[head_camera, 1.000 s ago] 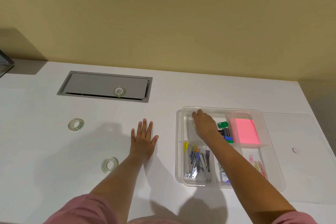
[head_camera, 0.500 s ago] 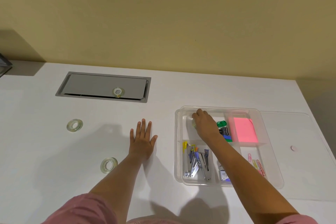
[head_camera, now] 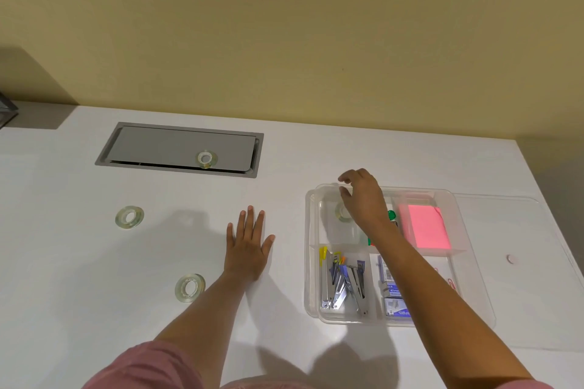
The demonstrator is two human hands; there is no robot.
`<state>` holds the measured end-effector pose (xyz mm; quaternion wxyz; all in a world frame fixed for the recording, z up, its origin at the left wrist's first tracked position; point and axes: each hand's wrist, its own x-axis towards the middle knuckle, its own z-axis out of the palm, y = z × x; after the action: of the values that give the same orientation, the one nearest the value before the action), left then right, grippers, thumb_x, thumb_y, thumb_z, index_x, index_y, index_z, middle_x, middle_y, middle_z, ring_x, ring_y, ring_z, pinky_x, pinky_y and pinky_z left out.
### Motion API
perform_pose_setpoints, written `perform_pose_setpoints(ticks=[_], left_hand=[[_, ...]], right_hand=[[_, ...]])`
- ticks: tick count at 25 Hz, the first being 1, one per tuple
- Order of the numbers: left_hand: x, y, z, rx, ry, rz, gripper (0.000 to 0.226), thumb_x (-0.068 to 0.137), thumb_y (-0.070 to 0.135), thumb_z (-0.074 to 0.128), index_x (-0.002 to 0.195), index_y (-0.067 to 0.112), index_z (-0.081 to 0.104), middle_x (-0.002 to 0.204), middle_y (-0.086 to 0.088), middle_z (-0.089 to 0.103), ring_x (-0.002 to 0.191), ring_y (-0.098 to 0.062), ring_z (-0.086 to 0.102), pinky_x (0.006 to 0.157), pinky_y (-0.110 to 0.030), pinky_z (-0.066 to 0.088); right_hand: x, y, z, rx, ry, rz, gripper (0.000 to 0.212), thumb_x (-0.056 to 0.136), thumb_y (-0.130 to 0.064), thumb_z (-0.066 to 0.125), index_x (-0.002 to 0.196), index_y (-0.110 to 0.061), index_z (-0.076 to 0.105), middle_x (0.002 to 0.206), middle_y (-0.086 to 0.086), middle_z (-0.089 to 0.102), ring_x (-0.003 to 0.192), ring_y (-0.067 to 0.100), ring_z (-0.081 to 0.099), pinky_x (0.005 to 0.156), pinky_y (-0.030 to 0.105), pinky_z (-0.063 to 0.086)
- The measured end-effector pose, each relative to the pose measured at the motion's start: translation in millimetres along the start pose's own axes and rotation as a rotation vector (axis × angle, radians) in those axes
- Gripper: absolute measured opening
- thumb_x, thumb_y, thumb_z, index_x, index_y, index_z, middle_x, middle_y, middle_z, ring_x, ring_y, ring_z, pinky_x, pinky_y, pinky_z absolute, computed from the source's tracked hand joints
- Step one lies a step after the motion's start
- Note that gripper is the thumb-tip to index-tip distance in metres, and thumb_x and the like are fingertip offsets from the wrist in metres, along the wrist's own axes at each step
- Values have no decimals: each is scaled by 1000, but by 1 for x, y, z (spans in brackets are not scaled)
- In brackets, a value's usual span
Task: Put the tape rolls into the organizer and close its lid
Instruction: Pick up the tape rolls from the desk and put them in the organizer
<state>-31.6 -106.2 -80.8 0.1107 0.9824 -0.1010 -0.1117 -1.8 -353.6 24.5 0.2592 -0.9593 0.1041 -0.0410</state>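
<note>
**Right grip empty above the organizer**

The left hand (head_camera: 248, 251) lies flat on the bench (head_camera: 63, 278), fingers spread, holding nothing. The right hand (head_camera: 363, 199) hovers with a loose, empty grip; one tape roll (head_camera: 343, 212) lies just below it in the organizer (head_camera: 313, 262). Three tape rolls (head_camera: 189, 288) lie far left of this grip.

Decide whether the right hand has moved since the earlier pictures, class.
Yes. The right hand has lifted and drawn back toward the far rim of the organizer, leaving a tape roll in the compartment.

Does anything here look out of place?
Yes: three tape rolls lie loose outside the organizer. One sits on the grey hatch; two lie on the table. Nothing looks spilled or damaged.
</note>
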Motion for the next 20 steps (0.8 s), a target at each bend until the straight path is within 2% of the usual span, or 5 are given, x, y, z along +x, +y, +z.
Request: perform_pose_setpoints(ticks=[4, 7, 12, 16, 20], left_hand=[[5, -3, -2, -31, 13, -35, 99, 72, 68, -30, 150, 16, 3, 161, -9, 1, 148, -26, 0, 119, -40, -1], [21, -12, -5, -37, 31, -87, 98, 76, 66, -28, 150, 12, 7, 160, -12, 4, 148, -29, 4, 119, -42, 5], [38, -23, -15, -22, 80, -71, 92, 81, 62, -24, 150, 13, 9, 160, -10, 7, 148, -27, 8, 120, -44, 8], [63, -44, -22, -20, 104, -119, 90, 80, 61, -26, 150, 13, 4, 160, -9, 4, 149, -24, 5, 119, -40, 0], [81, -59, -29, 21, 113, -109, 75, 90, 57, -4, 150, 13, 8, 160, -10, 8, 148, -25, 8, 120, -44, 7]], right_hand=[[22, -28, 2, 7, 11, -81, 21, 89, -8, 57, 109, -4, 62, 110, 17, 61, 102, 33, 56, 80, 39, 50], [42, -55, 20, -27, -58, -120, 23, 91, -11, 55, 113, -6, 60, 114, 16, 60, 106, 32, 55, 81, 42, 53], [61, -86, 41, -98, -160, -181, 28, 93, -12, 52, 120, -8, 56, 122, 14, 57, 112, 30, 52, 80, 37, 49], [84, -123, 70, -120, -242, -251, 30, 93, -9, 50, 122, -6, 54, 121, 15, 56, 111, 31, 51, 77, 37, 47], [103, -152, 104, -112, -319, -300, 34, 92, -7, 50, 126, -5, 51, 127, 17, 52, 118, 32, 47, 85, 39, 48]])
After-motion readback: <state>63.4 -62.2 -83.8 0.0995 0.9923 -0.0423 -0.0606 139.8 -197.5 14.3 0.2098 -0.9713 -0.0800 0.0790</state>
